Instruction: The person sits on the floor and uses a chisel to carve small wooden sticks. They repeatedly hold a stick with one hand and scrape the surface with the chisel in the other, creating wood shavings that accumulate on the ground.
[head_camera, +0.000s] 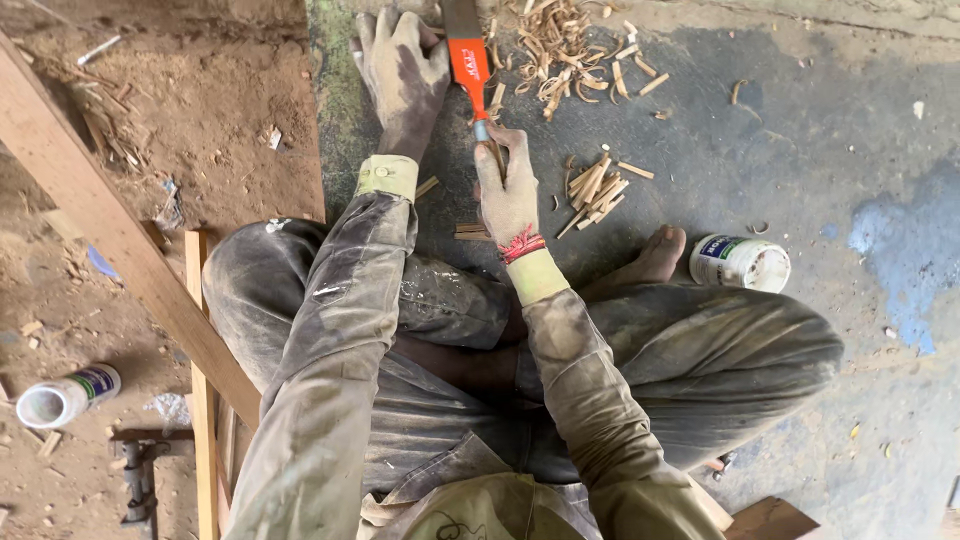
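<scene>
I sit cross-legged on the floor. My right hand (508, 200), with a red thread at the wrist, is closed around a thin wooden stick (497, 160) held upright. The blade of an orange-handled chisel (469, 62) meets the stick at my fingertips. Higher up, my left hand (404, 72) sits thumb side against the top of the chisel handle, its fingers partly spread. A small heap of cut wooden pegs (594, 188) lies just right of my right hand. Curled wood shavings (551, 45) are scattered beyond the chisel.
A white plastic jar (741, 263) lies on its side by my foot (655, 255). Another white jar (66, 396) lies at the left on the dirt. A long wooden plank (95, 215) runs diagonally at the left, with thinner battens (202, 400) beside it.
</scene>
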